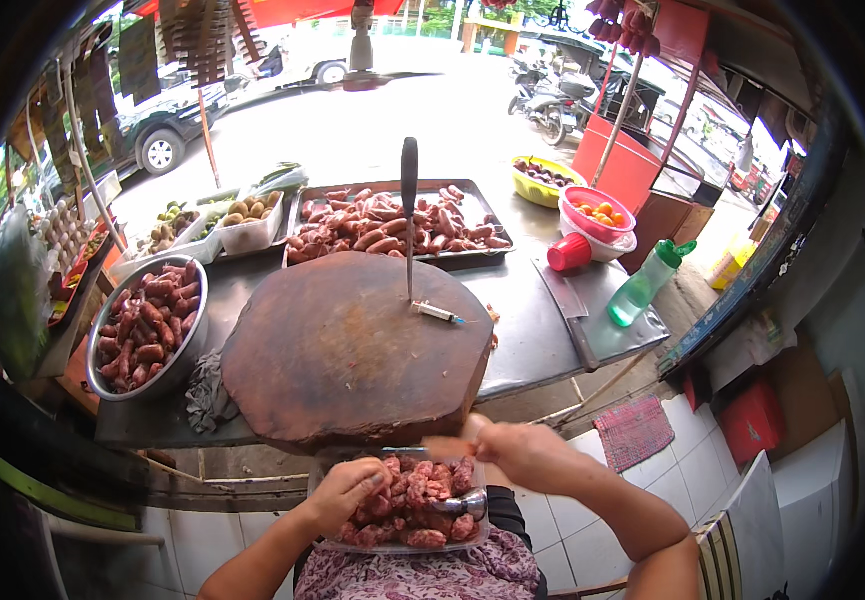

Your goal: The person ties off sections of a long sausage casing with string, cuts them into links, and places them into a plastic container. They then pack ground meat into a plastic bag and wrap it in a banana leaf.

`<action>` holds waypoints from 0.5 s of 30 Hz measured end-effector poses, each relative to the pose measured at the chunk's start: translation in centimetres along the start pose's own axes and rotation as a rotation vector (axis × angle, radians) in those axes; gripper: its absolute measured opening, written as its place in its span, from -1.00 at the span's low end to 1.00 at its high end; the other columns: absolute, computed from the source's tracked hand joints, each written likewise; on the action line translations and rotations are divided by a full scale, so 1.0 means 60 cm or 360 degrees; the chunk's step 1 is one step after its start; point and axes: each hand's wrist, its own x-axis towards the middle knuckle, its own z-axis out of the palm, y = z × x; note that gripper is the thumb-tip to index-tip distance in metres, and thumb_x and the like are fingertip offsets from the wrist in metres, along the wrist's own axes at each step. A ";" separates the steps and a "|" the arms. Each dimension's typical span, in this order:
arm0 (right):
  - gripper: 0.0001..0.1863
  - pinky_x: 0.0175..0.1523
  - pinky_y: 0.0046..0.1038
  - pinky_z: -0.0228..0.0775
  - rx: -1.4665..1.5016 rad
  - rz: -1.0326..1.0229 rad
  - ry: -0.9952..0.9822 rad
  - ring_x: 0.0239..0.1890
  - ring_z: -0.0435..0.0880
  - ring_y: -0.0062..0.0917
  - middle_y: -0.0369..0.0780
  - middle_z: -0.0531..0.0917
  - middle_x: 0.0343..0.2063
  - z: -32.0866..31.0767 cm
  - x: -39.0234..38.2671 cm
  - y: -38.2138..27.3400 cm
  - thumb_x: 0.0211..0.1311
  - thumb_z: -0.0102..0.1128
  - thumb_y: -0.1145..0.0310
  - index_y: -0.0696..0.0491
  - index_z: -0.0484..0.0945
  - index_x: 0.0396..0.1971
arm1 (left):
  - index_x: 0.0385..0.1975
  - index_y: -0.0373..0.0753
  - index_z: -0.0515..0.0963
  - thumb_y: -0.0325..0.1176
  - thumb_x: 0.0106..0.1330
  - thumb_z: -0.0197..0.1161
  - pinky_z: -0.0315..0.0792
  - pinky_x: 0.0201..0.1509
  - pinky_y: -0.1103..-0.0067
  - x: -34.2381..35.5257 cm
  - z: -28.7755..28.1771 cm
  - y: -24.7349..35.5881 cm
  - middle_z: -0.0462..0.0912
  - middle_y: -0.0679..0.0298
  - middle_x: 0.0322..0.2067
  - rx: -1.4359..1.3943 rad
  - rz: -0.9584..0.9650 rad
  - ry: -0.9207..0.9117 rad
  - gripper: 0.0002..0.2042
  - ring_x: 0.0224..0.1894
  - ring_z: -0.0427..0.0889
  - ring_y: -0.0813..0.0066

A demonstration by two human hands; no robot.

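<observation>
The left hand [345, 492], fingers bent, touched raw meat [430, 485] in the clear tub [354, 548] beneath; its grip, and that of the blurred right hand [524, 452] over the tub's right side, could not be told. Ahead-left of the hands sat a metal bowl [200, 320] of sausages [147, 328]; straight ahead, past a chopping block [342, 350], a tray [477, 210] of more; ahead-right, a pink basin [592, 232] of orange produce [602, 213].

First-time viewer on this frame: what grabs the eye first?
Likely the dark-handled knife standing upright on the big wooden chopping block at centre. Next, the heap of reddish sausages in the tray behind the block, with another pile in a metal bowl at left. Below the block, the left hand and right hand are at a clear container of chunky raw meat.
</observation>
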 end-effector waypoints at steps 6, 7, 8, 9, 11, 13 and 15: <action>-0.81 -0.21 -0.30 0.45 0.0805 0.0061 0.0620 -0.36 0.63 -0.27 -0.15 0.68 -0.34 0.070 0.030 -0.032 0.40 0.23 0.31 0.10 0.60 -0.12 | 0.37 -0.35 0.31 0.10 0.44 0.21 0.39 0.29 0.49 0.023 0.076 0.031 0.51 0.21 0.13 -0.0462 0.0144 0.0306 -0.29 0.22 0.50 0.42; -0.77 -0.07 -0.26 0.47 0.0314 -0.0024 0.0680 -0.19 0.66 -0.29 -0.16 0.67 -0.29 0.095 0.035 -0.037 0.41 0.20 0.34 0.13 0.56 -0.04 | 0.37 -0.34 0.31 0.09 0.45 0.20 0.40 0.26 0.51 0.027 0.095 0.032 0.51 0.24 0.11 -0.0720 0.0138 0.0419 -0.30 0.18 0.51 0.46; -0.71 0.01 -0.23 0.46 0.0668 -0.0140 0.0684 -0.09 0.63 -0.17 -0.06 0.62 -0.16 0.128 0.045 -0.047 0.41 0.16 0.38 0.16 0.48 0.06 | 0.36 -0.33 0.31 0.08 0.45 0.20 0.41 0.24 0.53 0.032 0.112 0.031 0.52 0.27 0.09 -0.0990 0.0125 0.0532 -0.32 0.15 0.51 0.51; -0.63 0.09 -0.19 0.45 0.0948 -0.0332 0.0712 0.02 0.59 -0.04 0.05 0.57 -0.04 0.157 0.055 -0.059 0.41 0.12 0.43 0.19 0.41 0.15 | 0.36 -0.33 0.31 0.07 0.46 0.20 0.42 0.21 0.54 0.033 0.120 0.031 0.52 0.30 0.07 -0.1270 0.0138 0.0601 -0.33 0.11 0.52 0.55; -0.54 0.14 -0.20 0.45 0.0851 -0.0317 0.0697 0.05 0.57 0.02 0.10 0.49 0.04 0.191 0.071 -0.077 0.38 0.11 0.45 0.21 0.33 0.24 | 0.35 -0.29 0.33 -0.17 0.58 0.08 0.47 0.13 0.62 0.035 0.124 0.028 0.53 0.31 0.08 -0.1450 0.0195 0.0767 -0.53 0.06 0.54 0.63; -0.47 0.15 -0.20 0.45 0.0824 -0.0373 0.0742 0.08 0.57 -0.02 0.07 0.50 0.06 0.202 0.072 -0.095 0.29 0.19 0.50 0.21 0.33 0.25 | 0.32 -0.30 0.35 -0.21 0.59 0.06 0.49 0.06 0.66 0.034 0.115 0.026 0.58 0.33 0.02 -0.1455 0.0071 0.0963 -0.57 -0.02 0.57 0.67; -0.42 0.15 -0.20 0.44 0.0777 -0.0407 0.0728 0.09 0.55 -0.03 0.06 0.50 0.04 0.190 0.064 -0.109 0.23 0.22 0.52 0.20 0.32 0.27 | 0.28 -0.32 0.40 -0.24 0.61 0.02 0.53 0.01 0.63 0.026 0.110 0.028 0.64 0.27 -0.07 -0.1549 0.0073 0.0977 -0.62 -0.10 0.62 0.63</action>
